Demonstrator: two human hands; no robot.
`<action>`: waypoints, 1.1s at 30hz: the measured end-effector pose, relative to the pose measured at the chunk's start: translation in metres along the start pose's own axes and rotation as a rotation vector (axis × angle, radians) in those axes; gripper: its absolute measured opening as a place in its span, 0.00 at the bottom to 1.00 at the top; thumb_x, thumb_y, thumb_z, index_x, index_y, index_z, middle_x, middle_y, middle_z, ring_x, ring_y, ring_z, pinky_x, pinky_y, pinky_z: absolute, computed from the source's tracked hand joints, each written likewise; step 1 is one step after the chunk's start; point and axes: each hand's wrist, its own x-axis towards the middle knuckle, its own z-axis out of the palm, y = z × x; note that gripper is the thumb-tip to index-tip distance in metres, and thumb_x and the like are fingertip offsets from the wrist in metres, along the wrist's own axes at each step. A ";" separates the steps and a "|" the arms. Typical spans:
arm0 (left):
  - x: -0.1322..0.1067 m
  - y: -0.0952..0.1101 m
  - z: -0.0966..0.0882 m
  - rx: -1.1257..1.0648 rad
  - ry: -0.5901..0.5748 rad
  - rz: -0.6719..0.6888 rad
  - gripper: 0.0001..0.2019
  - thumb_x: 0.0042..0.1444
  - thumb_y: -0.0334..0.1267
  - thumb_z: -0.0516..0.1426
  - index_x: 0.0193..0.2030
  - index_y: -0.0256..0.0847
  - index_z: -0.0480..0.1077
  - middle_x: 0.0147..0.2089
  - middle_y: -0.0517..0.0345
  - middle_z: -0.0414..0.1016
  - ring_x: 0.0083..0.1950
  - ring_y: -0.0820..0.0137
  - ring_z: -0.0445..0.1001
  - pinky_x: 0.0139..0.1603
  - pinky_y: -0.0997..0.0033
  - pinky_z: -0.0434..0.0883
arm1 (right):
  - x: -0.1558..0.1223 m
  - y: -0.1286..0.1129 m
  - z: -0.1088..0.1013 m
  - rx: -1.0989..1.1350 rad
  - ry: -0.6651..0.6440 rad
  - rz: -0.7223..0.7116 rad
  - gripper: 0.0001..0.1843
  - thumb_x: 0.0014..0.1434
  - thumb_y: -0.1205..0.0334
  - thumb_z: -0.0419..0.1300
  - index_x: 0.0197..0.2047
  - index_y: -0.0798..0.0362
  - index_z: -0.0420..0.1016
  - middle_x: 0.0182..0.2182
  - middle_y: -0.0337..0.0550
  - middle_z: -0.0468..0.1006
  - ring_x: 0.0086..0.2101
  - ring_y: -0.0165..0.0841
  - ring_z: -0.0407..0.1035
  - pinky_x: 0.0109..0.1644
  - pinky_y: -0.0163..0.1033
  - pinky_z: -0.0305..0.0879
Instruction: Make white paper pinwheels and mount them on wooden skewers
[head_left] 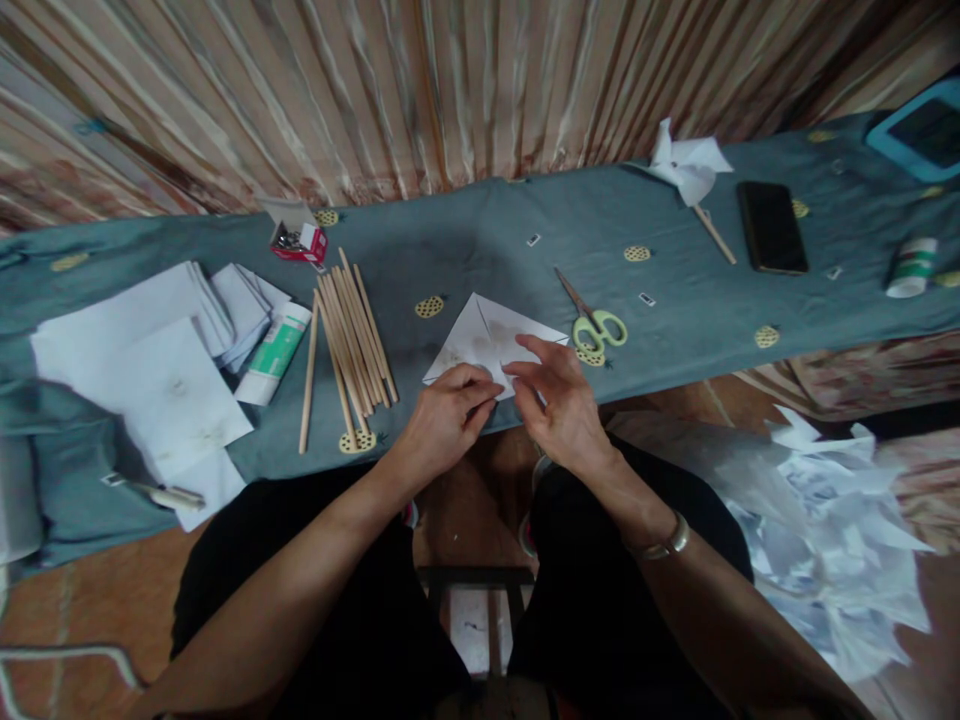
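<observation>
A square white sheet of paper (491, 328) with slits and smudges lies turned cornerwise at the table's front edge. My left hand (448, 418) pinches its near part between thumb and forefinger. Over the right part of the sheet, my right hand (561, 405) has its fingers apart, with fingertips close to the paper; whether they touch it I cannot tell. Green-handled scissors (596, 328) lie just beyond my right hand. Left of the sheet, several wooden sticks (352, 345) rest in a loose bunch.
Paper stacks (127, 335), a glue tube (274, 352) and a red box of small metal pins (298, 240) lie left. Rightward are a paper pinwheel (690, 170), a phone (772, 227) and a green-and-white roll (912, 267). More folded paper (832, 550) is piled below.
</observation>
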 end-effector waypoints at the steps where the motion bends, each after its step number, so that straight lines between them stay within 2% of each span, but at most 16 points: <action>1: 0.000 0.000 0.000 -0.003 -0.003 -0.001 0.10 0.61 0.30 0.54 0.44 0.36 0.76 0.42 0.52 0.75 0.44 0.69 0.75 0.47 0.68 0.74 | -0.001 0.000 0.000 -0.005 -0.020 -0.019 0.15 0.63 0.66 0.51 0.46 0.47 0.77 0.59 0.44 0.68 0.59 0.44 0.61 0.63 0.56 0.60; 5: 0.000 0.000 -0.001 -0.009 -0.005 -0.001 0.10 0.61 0.30 0.54 0.44 0.38 0.76 0.42 0.53 0.75 0.44 0.69 0.75 0.47 0.68 0.74 | -0.001 0.003 0.001 -0.028 -0.073 -0.046 0.18 0.63 0.66 0.50 0.50 0.45 0.76 0.63 0.42 0.63 0.61 0.46 0.57 0.64 0.58 0.59; 13: -0.001 0.000 0.000 -0.015 -0.006 -0.005 0.11 0.61 0.30 0.53 0.45 0.39 0.76 0.43 0.52 0.75 0.45 0.68 0.75 0.47 0.66 0.75 | 0.000 0.004 0.002 -0.036 -0.091 -0.038 0.18 0.62 0.66 0.50 0.50 0.42 0.76 0.63 0.38 0.64 0.61 0.46 0.56 0.65 0.59 0.57; 20: 0.000 0.000 0.000 -0.023 -0.005 -0.003 0.10 0.61 0.29 0.53 0.44 0.37 0.76 0.42 0.52 0.75 0.44 0.68 0.75 0.46 0.66 0.75 | 0.002 0.000 0.002 -0.129 -0.111 -0.060 0.18 0.61 0.68 0.51 0.49 0.45 0.75 0.63 0.41 0.64 0.60 0.46 0.57 0.63 0.55 0.60; 24: -0.001 0.001 0.000 -0.003 -0.022 -0.015 0.10 0.60 0.29 0.54 0.44 0.37 0.75 0.42 0.53 0.74 0.44 0.68 0.75 0.48 0.66 0.74 | -0.001 -0.001 0.008 -0.153 -0.120 -0.083 0.19 0.61 0.70 0.49 0.51 0.51 0.74 0.63 0.47 0.63 0.61 0.46 0.55 0.64 0.57 0.58; 27: -0.003 0.001 0.001 0.031 -0.025 -0.027 0.10 0.59 0.29 0.55 0.44 0.39 0.74 0.43 0.53 0.73 0.45 0.68 0.74 0.48 0.66 0.75 | -0.001 0.000 0.012 -0.132 -0.120 -0.099 0.19 0.61 0.71 0.48 0.52 0.50 0.72 0.63 0.47 0.63 0.62 0.45 0.55 0.64 0.58 0.57; 33: -0.004 0.000 0.004 0.048 -0.012 -0.001 0.09 0.59 0.29 0.54 0.43 0.38 0.75 0.43 0.53 0.73 0.45 0.68 0.74 0.49 0.66 0.74 | 0.009 0.006 0.010 -0.138 -0.119 -0.091 0.16 0.61 0.69 0.48 0.45 0.47 0.74 0.63 0.41 0.64 0.65 0.44 0.51 0.65 0.58 0.56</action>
